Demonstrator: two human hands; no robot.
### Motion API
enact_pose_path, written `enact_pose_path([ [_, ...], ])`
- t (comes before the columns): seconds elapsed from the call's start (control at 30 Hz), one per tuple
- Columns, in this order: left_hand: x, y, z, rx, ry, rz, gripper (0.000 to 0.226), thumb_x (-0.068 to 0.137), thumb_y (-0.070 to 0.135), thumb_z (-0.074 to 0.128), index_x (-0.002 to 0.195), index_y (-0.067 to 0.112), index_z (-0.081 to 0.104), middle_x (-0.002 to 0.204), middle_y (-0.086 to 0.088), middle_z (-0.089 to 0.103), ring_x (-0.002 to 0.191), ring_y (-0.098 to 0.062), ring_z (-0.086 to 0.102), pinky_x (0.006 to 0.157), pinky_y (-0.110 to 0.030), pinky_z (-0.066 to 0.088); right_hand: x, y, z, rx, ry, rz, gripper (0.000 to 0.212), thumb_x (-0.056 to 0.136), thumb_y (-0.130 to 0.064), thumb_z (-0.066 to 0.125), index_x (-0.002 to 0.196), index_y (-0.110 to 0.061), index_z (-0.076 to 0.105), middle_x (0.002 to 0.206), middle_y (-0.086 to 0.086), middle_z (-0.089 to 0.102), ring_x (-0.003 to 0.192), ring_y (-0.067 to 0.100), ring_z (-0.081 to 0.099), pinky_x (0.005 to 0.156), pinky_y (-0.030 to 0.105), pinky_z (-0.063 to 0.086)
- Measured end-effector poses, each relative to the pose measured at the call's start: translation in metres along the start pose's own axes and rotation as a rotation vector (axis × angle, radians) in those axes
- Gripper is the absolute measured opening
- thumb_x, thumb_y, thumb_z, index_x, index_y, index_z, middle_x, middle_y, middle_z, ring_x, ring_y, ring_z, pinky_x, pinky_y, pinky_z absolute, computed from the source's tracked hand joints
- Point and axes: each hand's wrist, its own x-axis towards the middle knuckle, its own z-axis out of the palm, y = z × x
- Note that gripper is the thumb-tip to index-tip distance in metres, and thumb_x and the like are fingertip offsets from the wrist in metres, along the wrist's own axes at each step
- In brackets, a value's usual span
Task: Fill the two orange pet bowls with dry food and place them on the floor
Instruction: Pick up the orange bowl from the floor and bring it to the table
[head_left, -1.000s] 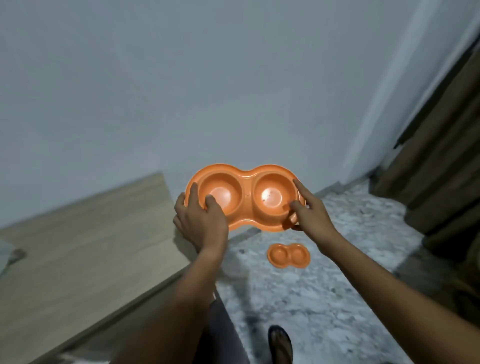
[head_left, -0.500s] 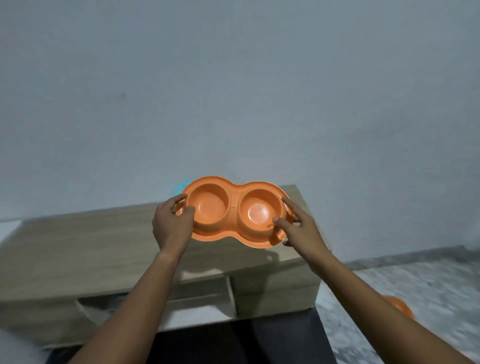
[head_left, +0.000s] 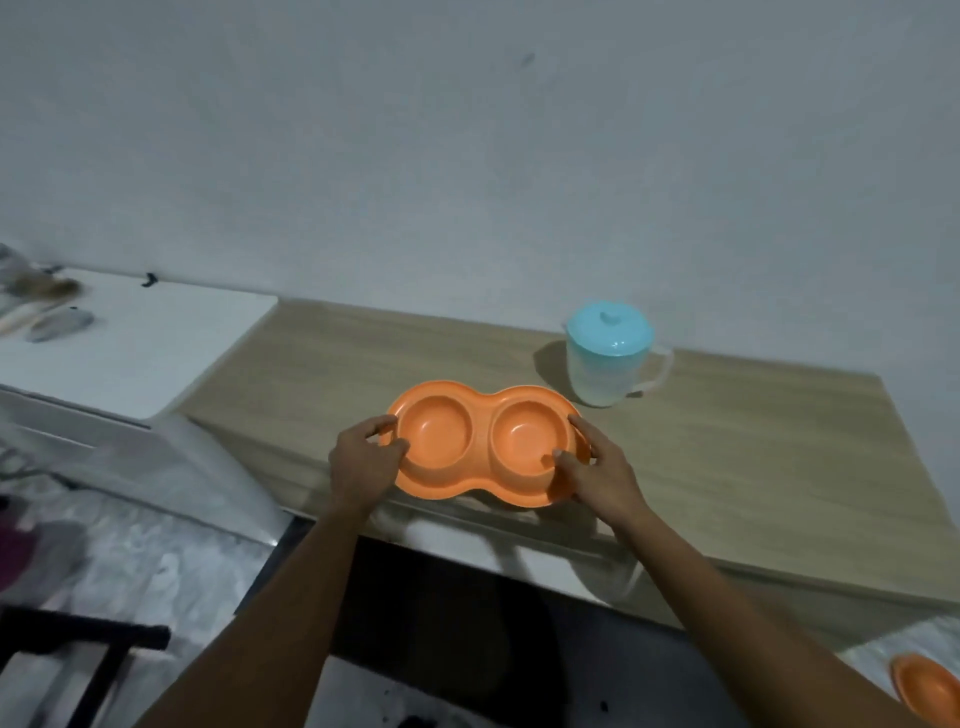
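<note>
I am watching the left hand (head_left: 363, 462) and right hand (head_left: 597, 473) gripping the ends of the empty orange double bowl (head_left: 483, 441) near the wooden tabletop's (head_left: 753, 457) front edge. A blue-lidded clear jug (head_left: 608, 358) is standing just behind it, and a second orange bowl (head_left: 930, 688) is lying on the floor at lower right; I am seeing no readable writing.

I note an orange double pet bowl (head_left: 480, 444), a light wood-grain tabletop (head_left: 727, 441), and a translucent jug (head_left: 605, 376) with turquoise lid (head_left: 609, 327).
</note>
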Motion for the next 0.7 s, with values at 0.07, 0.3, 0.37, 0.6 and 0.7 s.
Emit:
enact_pose_path([
  [0.07, 0.029, -0.007, 0.0, 0.007, -0.018, 0.001, 0.038, 0.078, 0.016, 0.075, 0.115, 0.022, 0.071, 0.125, -0.005, 0.067, 0.116, -0.026, 0.06, 0.092, -0.034, 0.046, 0.02, -0.004, 0.019, -0.044, 0.02, 0.013, 0.065, 0.096, -0.025, 0.066, 0.156, -0.025, 0.041, 0.156, 0.005, 0.048, 0.14, 0.029, 0.046, 0.112, 0.049, 0.043],
  [0.3, 0.133, -0.026, 0.017, 0.039, -0.203, 0.019, 0.04, 0.084, 0.017, 0.072, 0.124, 0.015, 0.068, 0.13, -0.008, 0.064, 0.119, -0.027, 0.059, 0.091, -0.028, 0.044, 0.077, -0.008, 0.08, -0.112, 0.217, 0.185, 0.059, 0.097, -0.023, 0.064, 0.153, -0.025, 0.046, 0.155, 0.006, 0.05, 0.139, 0.031, 0.047, 0.112, 0.049, 0.042],
  [0.37, 0.156, -0.028, 0.024, 0.018, -0.251, 0.005, 0.04, 0.086, 0.018, 0.071, 0.125, 0.016, 0.067, 0.13, -0.007, 0.065, 0.116, -0.025, 0.061, 0.083, -0.024, 0.042, 0.091, -0.009, 0.091, -0.143, 0.281, 0.222, 0.056, 0.097, -0.026, 0.064, 0.151, -0.025, 0.049, 0.151, 0.007, 0.054, 0.137, 0.033, 0.05, 0.11, 0.051, 0.044],
  [0.6, 0.177, -0.027, 0.042, 0.024, -0.326, 0.011, 0.039, 0.087, 0.025, 0.071, 0.125, 0.016, 0.067, 0.131, -0.009, 0.064, 0.118, -0.026, 0.059, 0.081, -0.022, 0.039, 0.103, -0.004, 0.105, -0.157, 0.482, 0.33, 0.046, 0.098, -0.03, 0.064, 0.142, -0.018, 0.061, 0.143, 0.012, 0.063, 0.131, 0.034, 0.056, 0.108, 0.044, 0.044],
  [0.7, 0.176, -0.029, 0.043, 0.001, -0.347, 0.0, 0.041, 0.088, 0.026, 0.07, 0.127, 0.015, 0.065, 0.132, -0.009, 0.063, 0.119, -0.025, 0.058, 0.082, -0.023, 0.039, 0.101, -0.004, 0.11, -0.125, 0.51, 0.344, 0.047, 0.1, -0.031, 0.062, 0.143, -0.015, 0.06, 0.143, 0.013, 0.062, 0.132, 0.034, 0.055, 0.108, 0.044, 0.043],
])
